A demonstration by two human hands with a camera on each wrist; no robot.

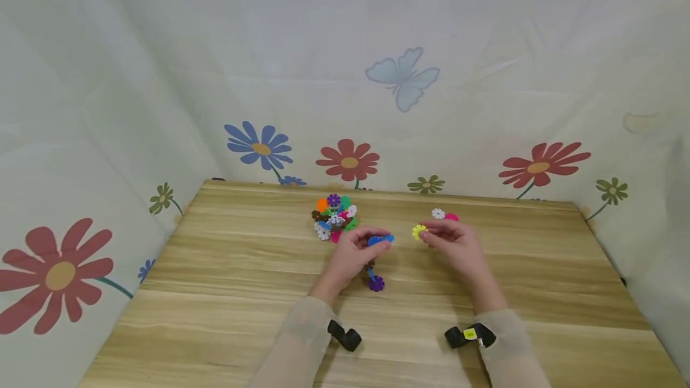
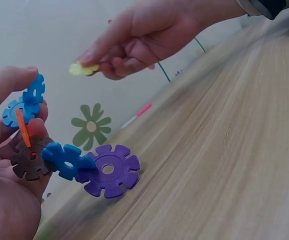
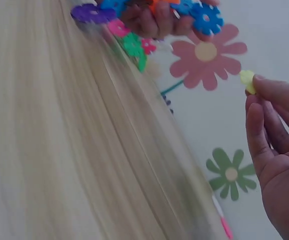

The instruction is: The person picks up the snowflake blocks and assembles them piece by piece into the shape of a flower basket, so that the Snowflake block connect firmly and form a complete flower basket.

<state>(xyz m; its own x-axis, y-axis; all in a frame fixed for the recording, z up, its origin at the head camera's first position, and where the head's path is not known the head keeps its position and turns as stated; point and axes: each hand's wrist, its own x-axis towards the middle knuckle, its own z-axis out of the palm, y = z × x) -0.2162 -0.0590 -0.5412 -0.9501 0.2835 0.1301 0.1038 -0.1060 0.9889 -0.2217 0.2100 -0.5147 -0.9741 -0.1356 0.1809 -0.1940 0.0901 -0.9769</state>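
In my left hand I grip a chain of notched plastic discs by its blue end. The left wrist view shows two light-blue discs at the thumb, an orange disc, a brown disc, a blue disc and a purple disc, slotted edge to edge; the purple one hangs lowest. My right hand pinches a yellow notched disc between thumb and fingers. The two hands are apart above the table, with the yellow disc to the right of the chain.
A mixed pile of coloured discs lies on the wooden table, beyond my left hand. A white disc and a pink disc lie behind my right hand. A flower-printed curtain hangs behind the table's far edge.
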